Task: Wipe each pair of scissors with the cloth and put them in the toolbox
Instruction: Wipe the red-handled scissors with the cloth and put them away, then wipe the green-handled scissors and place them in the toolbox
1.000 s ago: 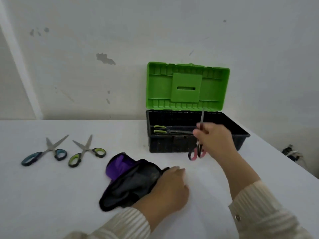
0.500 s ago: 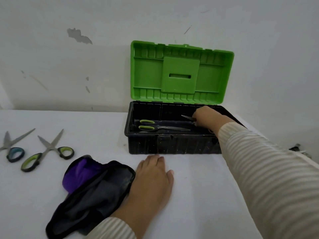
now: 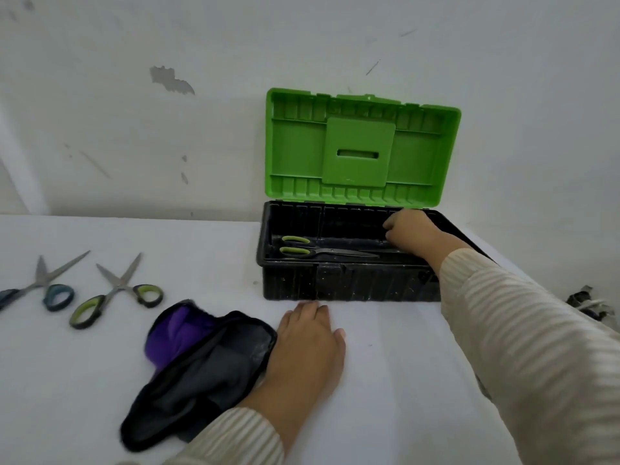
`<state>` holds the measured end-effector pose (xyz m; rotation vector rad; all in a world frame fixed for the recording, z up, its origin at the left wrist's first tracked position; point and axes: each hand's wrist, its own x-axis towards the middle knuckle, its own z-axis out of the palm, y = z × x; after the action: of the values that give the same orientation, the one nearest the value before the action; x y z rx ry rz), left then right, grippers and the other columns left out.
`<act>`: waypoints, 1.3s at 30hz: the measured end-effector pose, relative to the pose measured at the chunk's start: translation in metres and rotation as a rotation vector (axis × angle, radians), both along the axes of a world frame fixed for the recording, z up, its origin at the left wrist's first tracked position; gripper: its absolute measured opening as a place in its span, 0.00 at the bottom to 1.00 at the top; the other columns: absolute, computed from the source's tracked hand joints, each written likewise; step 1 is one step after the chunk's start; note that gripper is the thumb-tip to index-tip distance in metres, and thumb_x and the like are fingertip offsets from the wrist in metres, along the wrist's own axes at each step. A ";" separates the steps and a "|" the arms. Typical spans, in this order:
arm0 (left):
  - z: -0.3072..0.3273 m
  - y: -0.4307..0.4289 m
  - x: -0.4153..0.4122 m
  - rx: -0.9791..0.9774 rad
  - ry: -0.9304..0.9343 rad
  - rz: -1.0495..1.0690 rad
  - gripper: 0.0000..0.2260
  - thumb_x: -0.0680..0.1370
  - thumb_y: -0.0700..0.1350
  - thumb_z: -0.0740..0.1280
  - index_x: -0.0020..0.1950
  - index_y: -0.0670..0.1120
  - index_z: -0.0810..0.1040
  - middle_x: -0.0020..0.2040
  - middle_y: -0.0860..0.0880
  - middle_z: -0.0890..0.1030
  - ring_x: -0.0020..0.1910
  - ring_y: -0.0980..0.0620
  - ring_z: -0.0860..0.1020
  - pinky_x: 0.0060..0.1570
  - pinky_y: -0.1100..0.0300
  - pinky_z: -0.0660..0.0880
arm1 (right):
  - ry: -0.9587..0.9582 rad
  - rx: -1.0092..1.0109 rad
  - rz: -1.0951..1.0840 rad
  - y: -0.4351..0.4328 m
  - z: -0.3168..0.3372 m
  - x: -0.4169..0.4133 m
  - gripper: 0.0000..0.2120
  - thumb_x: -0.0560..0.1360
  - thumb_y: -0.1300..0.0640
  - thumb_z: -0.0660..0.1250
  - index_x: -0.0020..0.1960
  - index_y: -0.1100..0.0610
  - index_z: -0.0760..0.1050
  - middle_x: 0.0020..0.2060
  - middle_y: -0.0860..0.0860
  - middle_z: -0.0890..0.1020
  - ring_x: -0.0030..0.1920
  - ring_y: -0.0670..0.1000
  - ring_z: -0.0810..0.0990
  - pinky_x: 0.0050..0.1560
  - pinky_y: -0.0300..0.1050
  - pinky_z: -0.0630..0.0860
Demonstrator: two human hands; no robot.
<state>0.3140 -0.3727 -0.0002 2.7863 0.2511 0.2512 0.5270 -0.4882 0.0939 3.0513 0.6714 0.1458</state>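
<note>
Up at two o'clock in the head view, your right hand (image 3: 411, 234) is down inside the black toolbox (image 3: 349, 280) at its right end. The fingers are curled, but whatever lies under them is hidden, so I cannot tell whether you are gripping anything. The scissors in the box (image 3: 312, 251) lie along the floor, handles toward nine o'clock. The green lid (image 3: 359, 146) stands open against the wall.

At six o'clock your left hand (image 3: 305, 344) rests flat and relaxed on the table (image 3: 385, 397), holding nothing, its side touching the dark cloth (image 3: 201, 364). At nine o'clock the green-handled scissors (image 3: 117, 290) and blue-handled scissors (image 3: 43, 286) wait, both with blades splayed.

Lifting your hand out carelessly could catch your sleeve on the rim or knock the lid down. Those open blades could also nick you or snag the cloth when you pick them up.

A second ago your right hand held the red-handled scissors upright in front of the box. Now it is inside, and that pair is out of sight. Your left hand has slid off the cloth onto the table.
</note>
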 end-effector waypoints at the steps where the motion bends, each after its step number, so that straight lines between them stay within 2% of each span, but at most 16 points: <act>1: 0.001 0.002 -0.001 -0.065 -0.021 -0.003 0.21 0.81 0.49 0.54 0.74 0.45 0.62 0.74 0.49 0.63 0.71 0.50 0.62 0.72 0.60 0.55 | -0.008 0.133 0.013 0.008 0.007 -0.015 0.11 0.74 0.63 0.59 0.51 0.63 0.79 0.55 0.58 0.81 0.53 0.58 0.78 0.53 0.46 0.75; 3: 0.006 0.006 -0.006 -0.343 -0.117 0.024 0.19 0.80 0.42 0.57 0.71 0.46 0.68 0.71 0.50 0.68 0.66 0.53 0.68 0.64 0.71 0.60 | 0.023 0.486 0.017 0.026 0.017 -0.050 0.12 0.75 0.62 0.61 0.54 0.60 0.79 0.55 0.57 0.81 0.51 0.56 0.80 0.53 0.45 0.76; 5: 0.022 0.014 -0.015 -0.756 -0.234 0.128 0.16 0.79 0.37 0.57 0.64 0.46 0.76 0.64 0.50 0.75 0.57 0.57 0.73 0.55 0.78 0.63 | 0.100 0.828 0.037 0.046 0.018 -0.090 0.10 0.73 0.63 0.62 0.50 0.58 0.80 0.44 0.57 0.84 0.41 0.55 0.81 0.49 0.47 0.79; 7: 0.046 0.032 -0.027 -1.064 -0.358 0.251 0.15 0.78 0.34 0.57 0.58 0.46 0.79 0.57 0.49 0.80 0.53 0.56 0.75 0.56 0.69 0.70 | 0.262 0.994 0.059 0.067 0.011 -0.129 0.09 0.73 0.67 0.61 0.47 0.63 0.79 0.36 0.58 0.81 0.34 0.53 0.79 0.41 0.46 0.80; 8: 0.057 0.045 -0.032 -1.099 -0.432 0.298 0.16 0.77 0.33 0.58 0.56 0.46 0.80 0.53 0.50 0.81 0.52 0.55 0.76 0.56 0.65 0.71 | 0.365 1.020 0.082 0.078 0.004 -0.148 0.08 0.73 0.69 0.61 0.46 0.65 0.78 0.35 0.59 0.80 0.31 0.52 0.78 0.36 0.44 0.79; 11: 0.073 0.098 -0.049 -1.017 -0.545 0.375 0.18 0.75 0.31 0.56 0.54 0.45 0.80 0.51 0.50 0.81 0.51 0.55 0.77 0.55 0.64 0.70 | 0.538 0.887 0.205 0.115 -0.020 -0.198 0.11 0.71 0.70 0.61 0.50 0.62 0.79 0.41 0.57 0.80 0.34 0.51 0.76 0.36 0.42 0.77; 13: 0.064 0.140 -0.057 -0.913 -0.466 0.416 0.19 0.74 0.30 0.55 0.57 0.44 0.79 0.58 0.47 0.80 0.58 0.51 0.77 0.59 0.62 0.70 | 0.486 0.654 0.329 0.137 -0.039 -0.219 0.18 0.69 0.68 0.62 0.56 0.56 0.78 0.51 0.53 0.79 0.46 0.50 0.77 0.50 0.37 0.71; 15: 0.049 0.181 -0.063 -0.671 -0.291 0.510 0.18 0.74 0.33 0.57 0.61 0.44 0.77 0.64 0.45 0.76 0.64 0.46 0.74 0.61 0.59 0.69 | 0.422 0.516 0.357 0.151 -0.054 -0.235 0.19 0.69 0.66 0.61 0.57 0.52 0.77 0.55 0.52 0.76 0.54 0.50 0.74 0.55 0.35 0.66; 19: 0.029 0.239 -0.075 -0.111 0.095 0.675 0.18 0.78 0.47 0.59 0.66 0.43 0.70 0.67 0.41 0.70 0.66 0.40 0.68 0.61 0.50 0.69 | 0.271 0.614 0.220 0.156 -0.068 -0.250 0.12 0.73 0.63 0.59 0.51 0.52 0.76 0.48 0.49 0.73 0.44 0.48 0.72 0.45 0.35 0.66; 22: 0.020 0.254 -0.073 0.108 0.161 0.590 0.21 0.79 0.55 0.58 0.65 0.43 0.71 0.66 0.42 0.71 0.66 0.41 0.66 0.61 0.51 0.67 | 0.163 0.641 0.247 0.154 -0.074 -0.255 0.11 0.75 0.63 0.58 0.50 0.53 0.76 0.46 0.49 0.75 0.44 0.48 0.73 0.46 0.35 0.67; 26: 0.019 0.257 -0.059 0.407 0.162 0.470 0.17 0.79 0.46 0.57 0.65 0.43 0.73 0.64 0.43 0.72 0.63 0.43 0.68 0.61 0.52 0.66 | 0.054 0.714 0.261 0.154 -0.074 -0.257 0.09 0.75 0.62 0.59 0.47 0.53 0.78 0.46 0.45 0.71 0.41 0.44 0.74 0.41 0.30 0.70; 30: 0.027 0.257 -0.055 0.405 0.242 0.448 0.16 0.76 0.39 0.57 0.63 0.42 0.73 0.62 0.43 0.73 0.62 0.42 0.69 0.61 0.52 0.67 | -0.015 0.767 0.245 0.153 -0.069 -0.262 0.09 0.75 0.60 0.62 0.48 0.50 0.79 0.40 0.42 0.70 0.38 0.44 0.74 0.36 0.30 0.68; 33: 0.038 0.251 -0.061 0.161 0.208 0.471 0.10 0.76 0.42 0.58 0.55 0.44 0.74 0.56 0.45 0.77 0.58 0.44 0.74 0.53 0.55 0.70 | 0.070 0.832 0.260 0.149 -0.067 -0.265 0.10 0.75 0.60 0.63 0.48 0.46 0.78 0.41 0.42 0.77 0.41 0.40 0.76 0.40 0.27 0.68; 35: 0.049 0.249 -0.076 -0.113 0.073 0.472 0.03 0.75 0.40 0.58 0.43 0.46 0.70 0.42 0.48 0.77 0.44 0.47 0.77 0.39 0.58 0.69 | 0.093 0.912 0.254 0.145 -0.064 -0.265 0.12 0.74 0.62 0.63 0.46 0.45 0.78 0.41 0.38 0.79 0.44 0.37 0.76 0.43 0.22 0.68; 37: 0.060 0.246 -0.098 -0.473 -0.075 0.455 0.06 0.74 0.38 0.60 0.37 0.46 0.68 0.34 0.49 0.73 0.32 0.50 0.74 0.31 0.60 0.65 | 0.126 1.039 0.248 0.144 -0.061 -0.268 0.15 0.74 0.64 0.63 0.42 0.43 0.76 0.39 0.37 0.81 0.46 0.35 0.76 0.45 0.21 0.69; 39: 0.069 0.235 -0.124 -0.937 -0.121 0.384 0.05 0.75 0.36 0.61 0.41 0.43 0.74 0.36 0.46 0.78 0.30 0.50 0.78 0.29 0.60 0.72 | 0.181 1.160 0.246 0.145 -0.056 -0.272 0.17 0.74 0.65 0.64 0.42 0.42 0.77 0.42 0.35 0.81 0.46 0.35 0.77 0.45 0.24 0.71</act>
<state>0.1901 -0.1380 0.0693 1.7782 0.6718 0.2924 0.2550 -0.3427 0.0380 4.0664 1.3696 0.3784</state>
